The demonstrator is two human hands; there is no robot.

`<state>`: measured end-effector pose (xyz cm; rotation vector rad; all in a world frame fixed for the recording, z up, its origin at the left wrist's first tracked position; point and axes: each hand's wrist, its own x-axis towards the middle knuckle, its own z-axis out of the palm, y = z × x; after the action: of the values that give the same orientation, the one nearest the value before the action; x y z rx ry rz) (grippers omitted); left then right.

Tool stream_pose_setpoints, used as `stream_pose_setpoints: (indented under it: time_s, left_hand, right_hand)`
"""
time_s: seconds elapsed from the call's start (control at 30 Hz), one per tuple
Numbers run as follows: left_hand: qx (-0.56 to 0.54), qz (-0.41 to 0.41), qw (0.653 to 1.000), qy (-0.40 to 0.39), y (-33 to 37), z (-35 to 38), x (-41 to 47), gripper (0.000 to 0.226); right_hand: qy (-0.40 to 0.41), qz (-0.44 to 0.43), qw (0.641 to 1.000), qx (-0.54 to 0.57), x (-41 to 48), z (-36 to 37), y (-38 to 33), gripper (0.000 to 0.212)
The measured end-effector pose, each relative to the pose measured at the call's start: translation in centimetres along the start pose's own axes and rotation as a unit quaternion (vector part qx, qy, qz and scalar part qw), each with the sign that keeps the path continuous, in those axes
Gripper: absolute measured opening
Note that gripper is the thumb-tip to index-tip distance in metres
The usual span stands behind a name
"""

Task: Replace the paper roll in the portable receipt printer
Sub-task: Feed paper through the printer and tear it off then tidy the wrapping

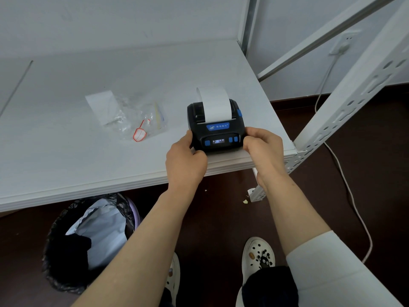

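Both hands [223, 156] grip the printer [216, 127] (paper [215, 105] protruding).

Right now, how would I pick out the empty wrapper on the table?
Start at the white table and the black receipt printer with blue buttons, held by the left hand and right hand. Left of it, apart, lies the crumpled clear plastic wrapper. It alone carries a red-bordered white label.

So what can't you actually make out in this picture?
All in the head view:
- Paper roll: hidden inside the printer; only the paper strip shows.
- Display: text too small to read.
- Printer's sides: covered by the left hand and right hand.
- Plastic bag: contents unclear.
- Bin: partly hidden under the table.
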<state>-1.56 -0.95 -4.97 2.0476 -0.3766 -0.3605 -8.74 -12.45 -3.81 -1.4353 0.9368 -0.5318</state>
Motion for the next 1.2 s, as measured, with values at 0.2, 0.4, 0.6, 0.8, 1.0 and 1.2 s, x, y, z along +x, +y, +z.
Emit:
stream_pose_setpoints:
  time_s: [0.2, 0.4, 0.6, 0.8, 1.0, 1.2]
  left_hand:
    - [-0.004, 0.0, 1.0, 0.001, 0.18, -0.07, -0.08, 0.062]
    - [-0.006, -0.003, 1.0, 0.0, 0.05, -0.01, -0.01, 0.061]
    - [-0.009, -0.001, 1.0, 0.001, 0.11, -0.01, -0.01, 0.062]
    - [-0.008, 0.002, 1.0, 0.001, 0.08, 0.07, 0.03, 0.062]
    - [-0.01, 0.007, 1.0, 0.006, -0.02, 0.09, 0.01, 0.059]
    - [-0.03, 0.003, 1.0, 0.002, -0.23, -0.02, 0.45, 0.06]
  right_hand:
    - [-0.005, -0.006, 1.0, -0.003, -0.16, -0.01, -0.2, 0.042]
    - [-0.006, -0.011, 1.0, -0.01, -0.28, -0.07, -0.28, 0.044]
    - [-0.002, -0.011, 1.0, -0.014, -0.39, -0.03, -0.35, 0.044]
    - [-0.005, -0.007, 1.0, -0.022, -0.22, -0.05, -0.29, 0.044]
    - [-0.007, -0.004, 1.0, -0.013, -0.24, 0.0, -0.18, 0.041]
    - [-0.001, 0.022, 1.0, -0.022, -0.11, -0.1, -0.48, 0.031]
